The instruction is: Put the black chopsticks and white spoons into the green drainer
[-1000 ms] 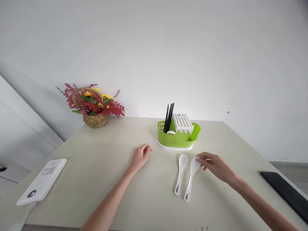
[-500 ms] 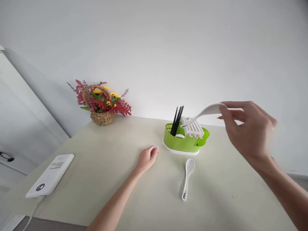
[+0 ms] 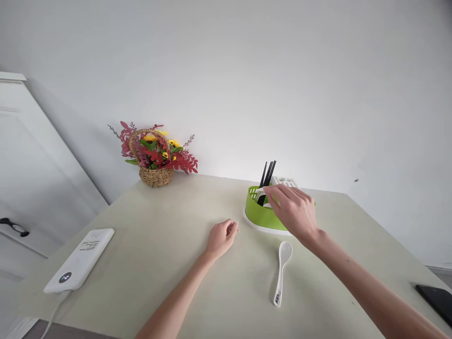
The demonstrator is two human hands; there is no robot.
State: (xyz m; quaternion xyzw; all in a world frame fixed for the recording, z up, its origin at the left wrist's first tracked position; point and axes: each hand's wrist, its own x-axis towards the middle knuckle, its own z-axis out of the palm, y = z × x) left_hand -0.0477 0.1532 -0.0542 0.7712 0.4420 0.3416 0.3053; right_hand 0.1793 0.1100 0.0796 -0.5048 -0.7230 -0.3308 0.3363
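My right hand (image 3: 293,207) is over the green utensil holder (image 3: 259,214), its fingers closed on a white spoon (image 3: 262,192). That spoon's lower part is down inside the holder's left compartment, beside several black chopsticks (image 3: 271,170); my fingers hide some of it. Another white spoon lies partly covered in the same compartment. On the table in front of the holder rests a loose white spoon (image 3: 281,270), bowl pointing away from me. My left hand (image 3: 222,238) lies curled on the table left of the holder, and whatever its fingers might hold cannot be seen.
A wicker basket of artificial flowers (image 3: 155,174) stands at the back left. Nearer on the left lies a white power bank (image 3: 81,259) with a cable. A black phone (image 3: 436,301) is at the right edge. The white slotted rack (image 3: 284,181) tops the holder. A white cabinet (image 3: 31,179) stands left.
My right hand lifted one of the two spoons from the table, turned it handle-down and brought it into the holder's left compartment. My left hand stayed on the table. The view shifted slightly.
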